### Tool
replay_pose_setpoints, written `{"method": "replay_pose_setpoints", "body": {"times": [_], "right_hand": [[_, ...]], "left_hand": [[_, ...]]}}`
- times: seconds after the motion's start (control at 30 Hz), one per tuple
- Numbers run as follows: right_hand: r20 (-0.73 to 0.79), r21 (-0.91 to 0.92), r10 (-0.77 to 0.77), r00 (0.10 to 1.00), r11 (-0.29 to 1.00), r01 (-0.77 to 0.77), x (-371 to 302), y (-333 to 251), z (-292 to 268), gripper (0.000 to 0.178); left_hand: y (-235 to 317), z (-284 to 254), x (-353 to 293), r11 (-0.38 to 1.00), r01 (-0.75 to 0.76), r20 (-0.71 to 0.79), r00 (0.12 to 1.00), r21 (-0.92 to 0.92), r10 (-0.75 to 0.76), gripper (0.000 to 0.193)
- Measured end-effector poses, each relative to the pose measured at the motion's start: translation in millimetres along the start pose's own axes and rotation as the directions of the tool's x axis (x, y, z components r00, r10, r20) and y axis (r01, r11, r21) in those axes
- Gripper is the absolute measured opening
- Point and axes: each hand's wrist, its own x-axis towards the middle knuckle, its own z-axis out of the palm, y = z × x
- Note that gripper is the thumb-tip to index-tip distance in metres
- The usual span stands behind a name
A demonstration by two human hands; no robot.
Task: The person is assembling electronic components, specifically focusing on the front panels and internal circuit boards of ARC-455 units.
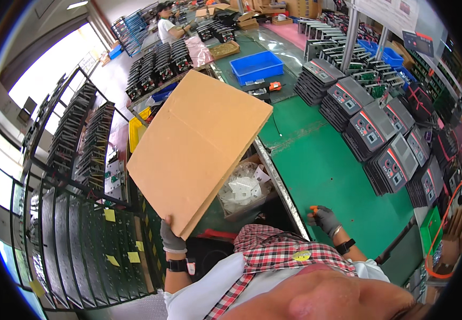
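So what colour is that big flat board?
Plain light brown cardboard, seen in the head view.

Fingers of the left hand (172, 238) are hidden behind the lower corner of the cardboard sheet (199, 149); only the gloved back is seen. Part of the box (244, 192) of white parts and the tabletop (321, 165) edge are covered by the sheet. What the right hand (327, 218) grips is mostly hidden; only a small orange tip is seen, too small to be told. Both forearms are partly covered by the plaid collar (279, 250). The far person (167, 24) is small, hands not made out. Grey units (369, 128) at the right are bent and cut off by the fisheye rim. Panel markings are too small to be read.
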Motion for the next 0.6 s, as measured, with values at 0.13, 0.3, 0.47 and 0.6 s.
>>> {"method": "replay_pose_setpoints", "body": {"times": [0.13,0.3,0.47,0.6], "right_hand": [[-0.106,-0.003,-0.027,0.994,1.000,0.027,4.1,-6.1,-26.6,0.034],[-0.246,0.082,-0.075,0.966,0.992,0.098,5.1,-3.0,-43.0,0.036],[-0.371,0.073,-0.110,0.922,0.986,0.147,11.9,-21.8,-28.5,0.035],[-0.427,0.089,-0.132,0.894,0.978,0.187,19.0,-32.6,-12.6,0.036]], "left_hand": [[-25.4,14.8,48.8,0.992,0.093,0.059,0.994,-0.085,-0.088,0.048],[-40.0,85.1,151.7,0.989,0.097,0.154,0.985,-0.113,-0.079,0.053],[-40.3,173.2,262.8,0.956,0.161,0.270,0.958,-0.244,-0.092,0.041],[-52.4,221.9,339.7,0.909,0.194,0.308,0.948,-0.368,-0.078,0.039]]}}
